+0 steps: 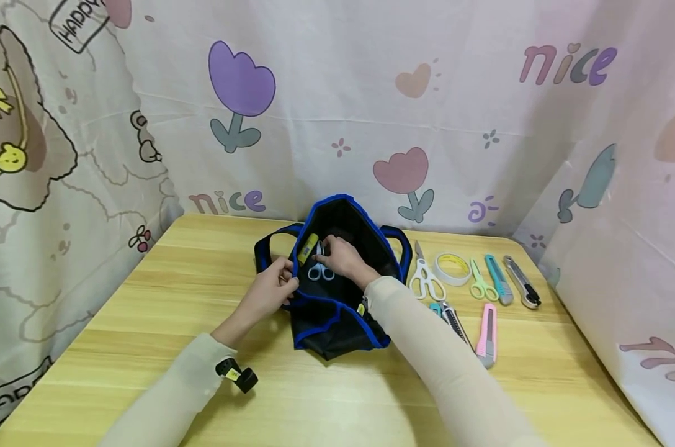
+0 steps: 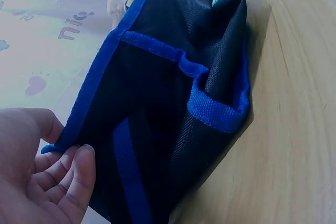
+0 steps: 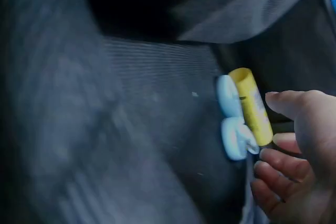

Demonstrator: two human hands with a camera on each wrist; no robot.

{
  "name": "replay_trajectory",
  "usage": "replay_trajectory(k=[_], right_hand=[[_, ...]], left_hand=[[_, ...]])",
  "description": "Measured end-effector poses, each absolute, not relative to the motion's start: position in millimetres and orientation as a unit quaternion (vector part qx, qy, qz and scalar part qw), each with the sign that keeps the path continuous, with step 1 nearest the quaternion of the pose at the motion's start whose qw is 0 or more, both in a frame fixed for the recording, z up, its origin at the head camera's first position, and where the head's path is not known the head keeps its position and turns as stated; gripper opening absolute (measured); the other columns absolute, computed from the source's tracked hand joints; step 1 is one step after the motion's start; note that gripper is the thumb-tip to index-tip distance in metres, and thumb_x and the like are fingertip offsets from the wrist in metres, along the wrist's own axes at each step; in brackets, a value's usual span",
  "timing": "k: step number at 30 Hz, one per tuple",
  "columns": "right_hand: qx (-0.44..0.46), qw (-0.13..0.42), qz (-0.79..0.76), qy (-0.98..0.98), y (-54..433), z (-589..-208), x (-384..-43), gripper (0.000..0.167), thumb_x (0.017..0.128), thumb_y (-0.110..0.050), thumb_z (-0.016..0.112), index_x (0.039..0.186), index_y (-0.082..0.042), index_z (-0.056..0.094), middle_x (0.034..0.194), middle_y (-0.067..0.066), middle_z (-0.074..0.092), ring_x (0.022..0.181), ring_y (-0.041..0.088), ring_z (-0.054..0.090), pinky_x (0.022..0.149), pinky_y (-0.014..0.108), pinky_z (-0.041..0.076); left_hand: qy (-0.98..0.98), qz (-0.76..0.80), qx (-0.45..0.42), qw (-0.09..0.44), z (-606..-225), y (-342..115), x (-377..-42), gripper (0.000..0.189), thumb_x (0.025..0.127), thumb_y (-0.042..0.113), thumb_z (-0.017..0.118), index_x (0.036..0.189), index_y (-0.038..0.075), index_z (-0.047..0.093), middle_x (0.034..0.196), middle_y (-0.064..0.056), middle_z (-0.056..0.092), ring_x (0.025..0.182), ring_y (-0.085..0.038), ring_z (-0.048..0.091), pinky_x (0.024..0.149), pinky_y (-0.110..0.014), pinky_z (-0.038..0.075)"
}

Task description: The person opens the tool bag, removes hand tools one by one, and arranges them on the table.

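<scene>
A black fabric bag (image 1: 329, 335) with blue trim stands with its mouth spread wide on the table. My left hand (image 1: 267, 285) pinches the blue edging at the bag's left side between thumb and fingers, as the left wrist view also shows. Inside the bag is my right hand (image 1: 345, 257), its thumb and fingers spread apart right beside small light-blue-handled scissors (image 1: 321, 272). Against the bag's inner wall lies a yellow cylinder (image 3: 252, 106) with print on it, close to the scissors' handles (image 3: 231, 95). The right forearm covers part of the bag's near right side.
Right of the bag lie white scissors (image 1: 425, 279), a tape roll (image 1: 453, 279), green scissors (image 1: 484, 288), and teal (image 1: 499, 280), grey-and-black (image 1: 522, 282) and pink (image 1: 487, 335) utility knives. The right sleeve partly hides a dark knife (image 1: 455, 321). Patterned curtains (image 1: 326, 112) border the table.
</scene>
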State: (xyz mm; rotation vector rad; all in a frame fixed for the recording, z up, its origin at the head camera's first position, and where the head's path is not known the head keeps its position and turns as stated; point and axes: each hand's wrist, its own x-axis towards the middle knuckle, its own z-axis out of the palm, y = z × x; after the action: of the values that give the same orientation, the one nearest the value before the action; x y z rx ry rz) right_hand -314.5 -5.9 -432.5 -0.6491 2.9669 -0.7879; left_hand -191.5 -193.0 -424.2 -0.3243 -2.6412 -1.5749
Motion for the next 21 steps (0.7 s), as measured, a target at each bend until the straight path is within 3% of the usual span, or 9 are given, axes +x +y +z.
replay_trajectory(k=[3, 9, 13, 21], right_hand=[[-0.188, 0.006, -0.233, 0.954, -10.2, -438.7, -313.0, 0.05, 0.091, -0.045, 0.066, 0.121, -0.006, 0.054, 0.104, 0.008, 0.058, 0.092, 0.023, 0.058, 0.082, 0.036, 0.049], [-0.14, 0.007, -0.199, 0.97, -13.4, -448.2, -310.3, 0.068, 0.09, -0.059, 0.06, 0.134, -0.008, 0.051, 0.118, 0.011, 0.056, 0.102, 0.026, 0.059, 0.086, 0.039, 0.05], [-0.126, 0.003, -0.178, 0.976, -13.9, -450.5, -310.5, 0.073, 0.087, -0.064, 0.059, 0.136, -0.009, 0.051, 0.118, 0.01, 0.054, 0.103, 0.027, 0.058, 0.086, 0.041, 0.05], [-0.119, 0.024, -0.17, 0.978, -14.9, -444.7, -308.1, 0.057, 0.089, -0.052, 0.065, 0.129, -0.012, 0.058, 0.115, 0.009, 0.056, 0.098, 0.025, 0.058, 0.084, 0.039, 0.05]], left_hand=[[-0.854, -0.508, -0.106, 0.026, -424.0, -192.9, -190.9, 0.03, 0.094, 0.008, 0.057, 0.121, -0.002, 0.051, 0.098, -0.013, 0.058, 0.068, -0.018, 0.062, 0.057, -0.032, 0.056], [-0.851, -0.512, -0.111, 0.024, -423.4, -191.4, -188.9, 0.028, 0.094, 0.008, 0.057, 0.12, -0.001, 0.051, 0.097, -0.012, 0.059, 0.068, -0.019, 0.062, 0.056, -0.032, 0.056], [-0.851, -0.512, -0.111, 0.027, -424.0, -190.7, -189.0, 0.028, 0.094, 0.008, 0.057, 0.12, -0.001, 0.051, 0.097, -0.012, 0.059, 0.069, -0.019, 0.063, 0.057, -0.032, 0.056], [-0.85, -0.515, -0.111, 0.025, -425.5, -193.0, -190.0, 0.031, 0.094, 0.008, 0.056, 0.122, -0.003, 0.051, 0.098, -0.013, 0.058, 0.07, -0.019, 0.063, 0.057, -0.032, 0.056]])
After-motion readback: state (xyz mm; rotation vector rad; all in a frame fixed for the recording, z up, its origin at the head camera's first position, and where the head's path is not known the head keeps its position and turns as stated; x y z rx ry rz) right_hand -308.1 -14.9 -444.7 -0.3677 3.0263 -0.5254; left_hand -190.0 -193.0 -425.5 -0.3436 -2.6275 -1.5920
